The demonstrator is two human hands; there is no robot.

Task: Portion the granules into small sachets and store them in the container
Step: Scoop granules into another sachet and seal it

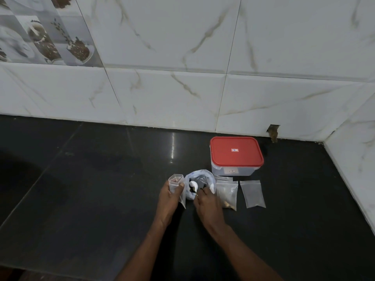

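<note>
My left hand holds a small clear sachet upright with its mouth open. Right beside it stands a white plastic bag with dark granules inside. My right hand grips a white spoon whose bowl sits in the bag's mouth. A sachet with brown granules lies flat to the right of my right hand. An empty clear sachet lies further right. Behind them stands a clear container with a red lid, closed.
Everything rests on a dark glossy counter. White marble-look wall tiles rise at the back and on the right side. A chipped hole in the tile shows behind the container.
</note>
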